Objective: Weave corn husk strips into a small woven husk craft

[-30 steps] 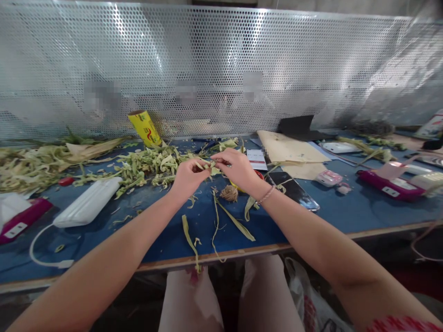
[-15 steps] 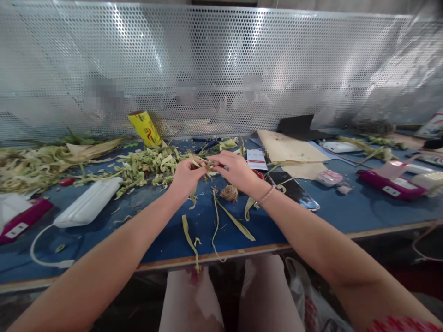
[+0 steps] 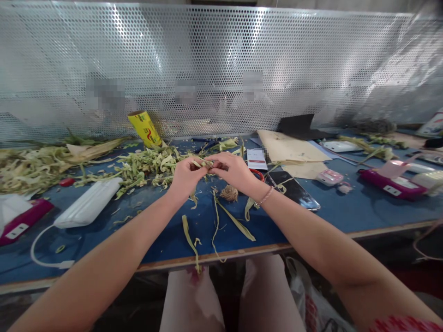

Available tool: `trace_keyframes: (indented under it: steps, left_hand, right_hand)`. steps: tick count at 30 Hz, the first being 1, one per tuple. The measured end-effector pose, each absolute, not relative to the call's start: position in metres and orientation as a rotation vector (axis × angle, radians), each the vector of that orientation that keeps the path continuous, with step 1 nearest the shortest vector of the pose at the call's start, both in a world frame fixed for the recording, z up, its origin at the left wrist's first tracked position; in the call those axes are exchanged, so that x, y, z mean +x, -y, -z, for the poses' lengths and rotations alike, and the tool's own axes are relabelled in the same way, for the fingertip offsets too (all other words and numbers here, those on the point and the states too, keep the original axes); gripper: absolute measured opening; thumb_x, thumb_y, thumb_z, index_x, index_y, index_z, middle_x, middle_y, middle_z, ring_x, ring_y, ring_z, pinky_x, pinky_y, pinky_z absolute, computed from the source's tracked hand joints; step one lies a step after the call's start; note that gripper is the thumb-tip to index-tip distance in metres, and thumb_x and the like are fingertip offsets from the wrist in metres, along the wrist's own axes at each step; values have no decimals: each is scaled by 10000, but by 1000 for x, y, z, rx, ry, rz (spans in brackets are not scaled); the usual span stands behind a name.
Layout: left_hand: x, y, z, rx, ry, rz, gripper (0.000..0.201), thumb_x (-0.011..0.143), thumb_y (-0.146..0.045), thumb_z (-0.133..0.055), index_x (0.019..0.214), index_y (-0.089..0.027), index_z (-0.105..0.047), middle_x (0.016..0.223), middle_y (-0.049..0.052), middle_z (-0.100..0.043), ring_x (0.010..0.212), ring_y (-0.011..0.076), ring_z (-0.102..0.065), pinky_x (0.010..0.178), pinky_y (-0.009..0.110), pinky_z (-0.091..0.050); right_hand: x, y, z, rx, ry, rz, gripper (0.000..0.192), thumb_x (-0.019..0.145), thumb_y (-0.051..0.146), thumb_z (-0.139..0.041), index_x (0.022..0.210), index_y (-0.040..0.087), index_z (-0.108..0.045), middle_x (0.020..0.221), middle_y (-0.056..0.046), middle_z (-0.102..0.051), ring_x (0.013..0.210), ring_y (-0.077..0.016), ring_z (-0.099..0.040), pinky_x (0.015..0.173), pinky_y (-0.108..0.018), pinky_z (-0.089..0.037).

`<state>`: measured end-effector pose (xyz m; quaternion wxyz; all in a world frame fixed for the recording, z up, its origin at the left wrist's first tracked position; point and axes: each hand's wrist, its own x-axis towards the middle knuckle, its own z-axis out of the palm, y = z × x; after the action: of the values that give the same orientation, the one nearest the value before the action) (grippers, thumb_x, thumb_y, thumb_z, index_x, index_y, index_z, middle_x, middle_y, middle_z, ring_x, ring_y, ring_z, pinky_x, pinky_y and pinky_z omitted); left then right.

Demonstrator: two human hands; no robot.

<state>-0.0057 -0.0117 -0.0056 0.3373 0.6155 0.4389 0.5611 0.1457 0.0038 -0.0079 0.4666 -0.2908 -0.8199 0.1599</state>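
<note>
My left hand (image 3: 187, 177) is closed, thumb against fingers, on a pale green leaf strip (image 3: 198, 163) above the middle of the blue table. Close against it, my right hand (image 3: 237, 173) pinches at the same small piece, its fingertips meeting the left ones. Most of what lies between the fingers is hidden. Just left of the hands spreads a heap of knotted leaf pieces (image 3: 145, 163). Below them sit a small bundle of tan twine (image 3: 229, 193) and loose leaf strips (image 3: 237, 223), one hanging over the table's front edge.
A white power bank (image 3: 88, 203) with a cable lies left, near more dried leaves (image 3: 31, 170). A yellow tube (image 3: 145, 129) leans by the perforated metal screen (image 3: 221, 60). On the right are a dark phone (image 3: 294, 190), brown paper (image 3: 294, 147) and a purple box (image 3: 391, 182).
My right fingers have curled in closer to my left fingertips. A thin dark tip that showed beside the right fingers is now out of sight. The table things have stayed put.
</note>
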Motion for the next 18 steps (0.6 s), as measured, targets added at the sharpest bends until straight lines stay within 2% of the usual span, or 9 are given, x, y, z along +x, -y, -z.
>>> trace_keyframes:
  steps: [5, 12, 18]
  left_hand:
    - [-5, 12, 5, 1587, -1132, -1453, 113, 569, -173, -659, 569, -155, -547, 486, -35, -499, 474, 77, -445, 471, 218, -313]
    - [-3, 14, 1, 1593, -1105, -1412, 135, 554, -193, -671, 531, -155, -544, 493, -35, -504, 490, 81, -453, 492, 225, -335]
    - [-5, 11, 5, 1602, -1096, -1420, 123, 561, -190, -668, 546, -155, -551, 512, -36, -510, 502, 81, -458, 505, 225, -348]
  right_hand:
    - [146, -6, 10, -691, 2012, -449, 238, 721, 111, -562, 938, 181, -635, 735, -13, -579, 711, -114, -558, 680, -264, -461]
    - [147, -3, 6, -756, 2008, -530, 263, 693, 127, -587, 950, 176, -607, 692, 3, -596, 673, -116, -562, 665, -269, -458]
    - [148, -1, 4, -772, 2008, -526, 196, 675, 139, -607, 867, 177, -594, 684, 6, -600, 671, -119, -566, 666, -272, -455]
